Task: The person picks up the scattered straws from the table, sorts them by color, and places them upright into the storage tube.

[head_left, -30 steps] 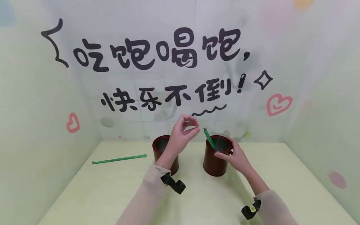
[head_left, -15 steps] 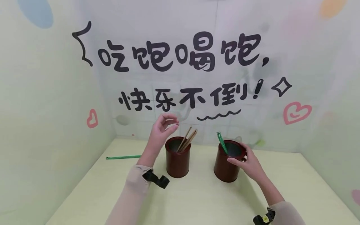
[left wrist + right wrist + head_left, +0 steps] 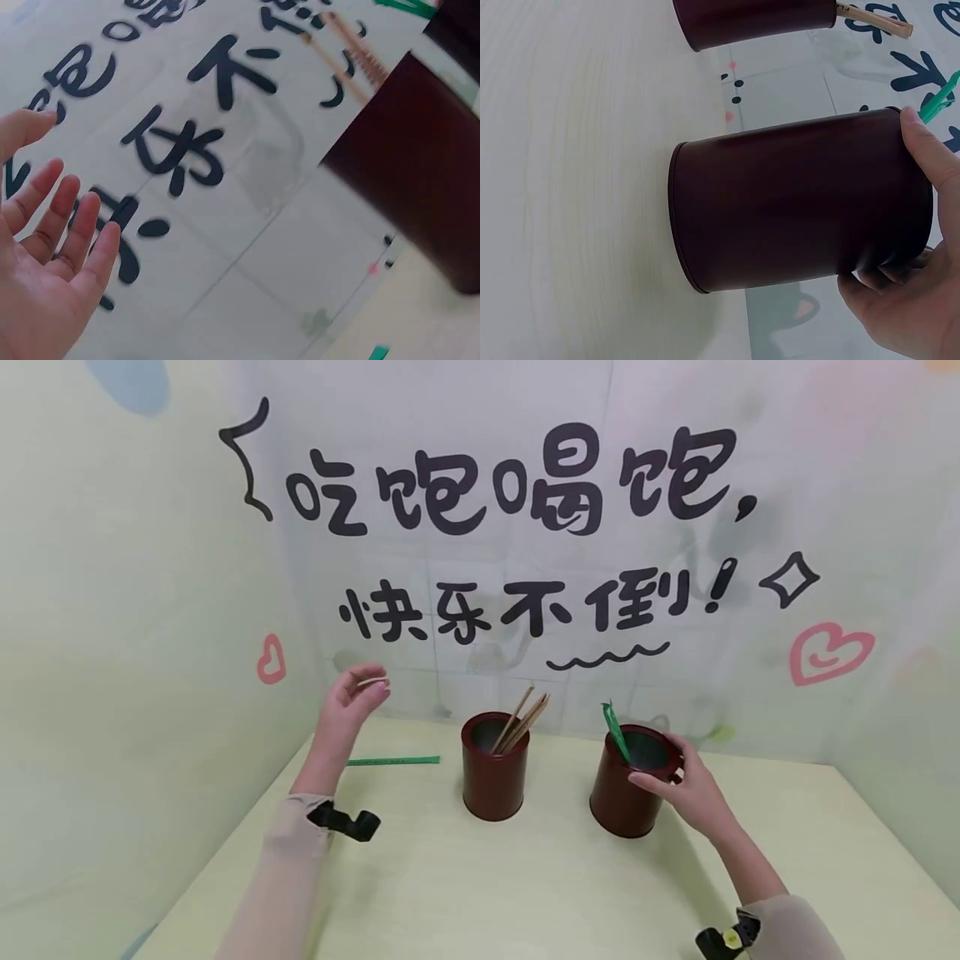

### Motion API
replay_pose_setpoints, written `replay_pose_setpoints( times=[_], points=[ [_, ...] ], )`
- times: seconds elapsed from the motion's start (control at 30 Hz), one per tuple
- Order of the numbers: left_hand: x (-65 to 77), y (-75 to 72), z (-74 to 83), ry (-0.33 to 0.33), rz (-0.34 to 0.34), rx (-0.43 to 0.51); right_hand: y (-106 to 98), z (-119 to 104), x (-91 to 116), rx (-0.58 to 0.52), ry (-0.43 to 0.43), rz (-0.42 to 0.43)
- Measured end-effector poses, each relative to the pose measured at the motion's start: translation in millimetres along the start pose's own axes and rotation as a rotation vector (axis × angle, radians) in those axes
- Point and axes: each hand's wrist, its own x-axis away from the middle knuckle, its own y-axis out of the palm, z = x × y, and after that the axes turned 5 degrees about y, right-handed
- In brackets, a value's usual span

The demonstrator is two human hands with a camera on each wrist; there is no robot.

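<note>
My right hand (image 3: pixel 695 789) grips the rim of a dark red cylindrical holder (image 3: pixel 625 802), thumb at the near side and fingers behind. A green slim wrapper (image 3: pixel 617 735) leans out of that holder. My left hand (image 3: pixel 348 714) is raised in the air at the left, fingers loosely bent; in the left wrist view the hand (image 3: pixel 56 255) holds nothing. Below it on the table lies a long thin green wrapped packet (image 3: pixel 397 761), its left end hidden behind my wrist. Between my hands stands a second dark red holder (image 3: pixel 493 785) with several wooden sticks (image 3: pixel 517 727) in it.
A pale wooden table (image 3: pixel 480 893) carries everything. Behind it rises a white wall (image 3: pixel 480 685) printed with black lettering and pink hearts, and side walls close in the left and right. A black camera strap (image 3: pixel 345 821) sits on my left wrist.
My left hand has moved left, from beside the right holder past the left one to above the packet. The right hand keeps its grip. The head view has shifted left.
</note>
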Motion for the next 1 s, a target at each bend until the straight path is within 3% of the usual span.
replay_pose_setpoints(
  times=[0.17,0.43,0.73,1.0],
  points=[
    [5.4,-35.6,-12.9,-0.05,0.059,-0.034,3,0,3,-0.004,0.009,-0.012],
    [17.3,-68.2,-41.6,-0.178,0.093,-0.245,0,0,5,0.025,0.013,-0.013],
    [22.7,-89.3,-76.4,-0.292,0.155,-0.386,-4,-1,5,0.031,0.022,-0.02],
    [31.0,-102.4,-94.5,-0.381,0.071,-0.482,-1,-1,4,0.03,0.012,-0.016]
  ],
)
